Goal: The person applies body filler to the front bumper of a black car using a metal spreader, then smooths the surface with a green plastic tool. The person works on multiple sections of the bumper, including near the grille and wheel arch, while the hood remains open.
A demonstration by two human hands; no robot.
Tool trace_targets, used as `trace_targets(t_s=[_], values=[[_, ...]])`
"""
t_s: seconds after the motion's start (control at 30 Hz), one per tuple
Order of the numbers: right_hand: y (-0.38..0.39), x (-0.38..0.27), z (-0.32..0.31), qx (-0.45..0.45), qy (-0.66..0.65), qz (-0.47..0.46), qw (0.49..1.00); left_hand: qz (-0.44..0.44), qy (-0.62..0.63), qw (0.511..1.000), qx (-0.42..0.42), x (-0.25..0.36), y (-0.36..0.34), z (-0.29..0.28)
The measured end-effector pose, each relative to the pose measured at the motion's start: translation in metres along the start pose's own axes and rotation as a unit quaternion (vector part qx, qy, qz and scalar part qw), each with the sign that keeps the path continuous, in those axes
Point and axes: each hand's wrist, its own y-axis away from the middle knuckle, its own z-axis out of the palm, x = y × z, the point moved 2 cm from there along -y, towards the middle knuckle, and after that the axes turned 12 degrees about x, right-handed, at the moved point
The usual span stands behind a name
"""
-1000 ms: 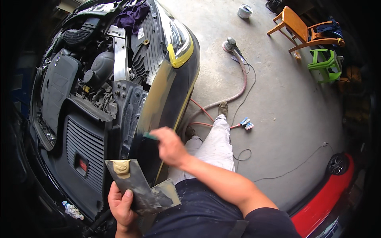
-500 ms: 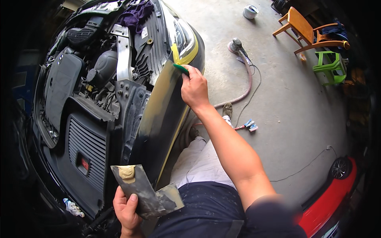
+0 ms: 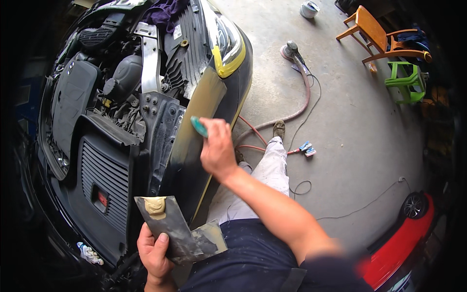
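My right hand [image 3: 218, 153] grips a small teal-green spreader [image 3: 198, 125], held over the tan filler coat [image 3: 202, 100] on the dark car's front fender [image 3: 223, 117]. My left hand [image 3: 156, 255] holds a dark, worn plate [image 3: 177, 236] with a lump of beige paste [image 3: 155, 207] on its upper corner, low beside the car. Yellow tape [image 3: 224, 66] edges the headlight [image 3: 228, 39] above the coated strip.
The open engine bay [image 3: 119, 82] fills the left. On the floor lie a sander [image 3: 292, 51], hoses [image 3: 302, 97], a second tool [image 3: 306, 150] and a cord. An orange chair [image 3: 369, 34], green stool [image 3: 404, 82] and grey bucket [image 3: 308, 9] stand right; a red car body [image 3: 399, 243] is lower right.
My right hand went up with the spreader to the coat's top by the headlight tape, then came back down to the middle of the strip. My left hand has stayed about still.
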Motion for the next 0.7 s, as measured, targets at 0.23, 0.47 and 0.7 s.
trace_targets(t_s=[0.23,0.47,0.7], values=[[0.081,-0.049,0.003,-0.083,-0.001,0.013,0.997,0.015,0.002,1.0,-0.005,0.005,0.005,0.002],[0.069,-0.039,-0.014,-0.154,-0.121,0.109,0.975,0.037,-0.018,0.998,-0.049,-0.014,0.001,-0.005],[-0.011,-0.035,-0.095,-0.116,-0.465,0.43,0.765,0.027,-0.026,0.986,-0.165,-0.044,-0.015,0.0]])
